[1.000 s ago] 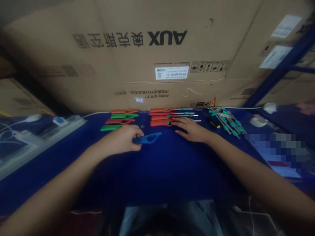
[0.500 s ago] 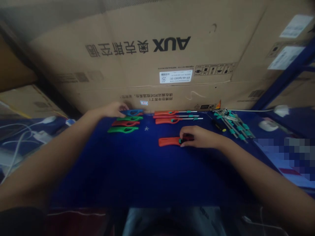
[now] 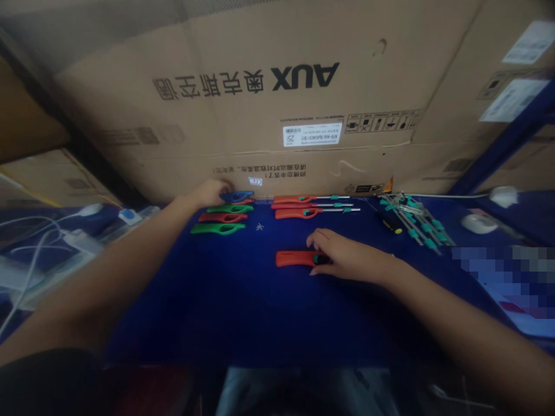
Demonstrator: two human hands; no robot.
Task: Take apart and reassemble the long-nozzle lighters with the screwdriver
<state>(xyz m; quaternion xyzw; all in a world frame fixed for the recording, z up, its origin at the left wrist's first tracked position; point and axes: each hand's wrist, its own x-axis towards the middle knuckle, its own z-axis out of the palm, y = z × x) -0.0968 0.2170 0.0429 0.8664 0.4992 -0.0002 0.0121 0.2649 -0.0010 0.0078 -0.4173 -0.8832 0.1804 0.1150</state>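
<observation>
Head view: both forearms reach out over a dark blue bench (image 3: 243, 306), the left one far, the right one nearer.
Left hand: the left hand (image 3: 212, 192) is at the far edge, its curled fingers touching the left end of the blue lighter handle (image 3: 238, 197); I cannot tell whether it grips.
Right hand: the right hand (image 3: 347, 260) is closed loosely over the right end of the orange lighter (image 3: 297, 258), with the thumb on the near side and the fingers on the far side.
Change, last half second: the orange lighter and the right hand have come a little nearer and to the left; the left hand has stayed by the blue handle.
Change, last second: the blue handle has gone from mid bench to the far end of the left column; the orange row has gone from four to three.
Left column: green and red handles (image 3: 219, 229) lie in a stack of rows just near of the blue one.
Orange row: three orange lighters with metal nozzles (image 3: 303, 213) lie far of the right hand, well apart from it.
Far right: a heap of teal-collared nozzles (image 3: 411, 222) has a screwdriver (image 3: 388, 223) beside it.
Bench, left edge: white cables and a power strip (image 3: 78, 238).
Room: a large cardboard box (image 3: 277, 133) printed AUX upside down stands behind the bench; a blue shelf post (image 3: 507, 138) rises at the right.
</observation>
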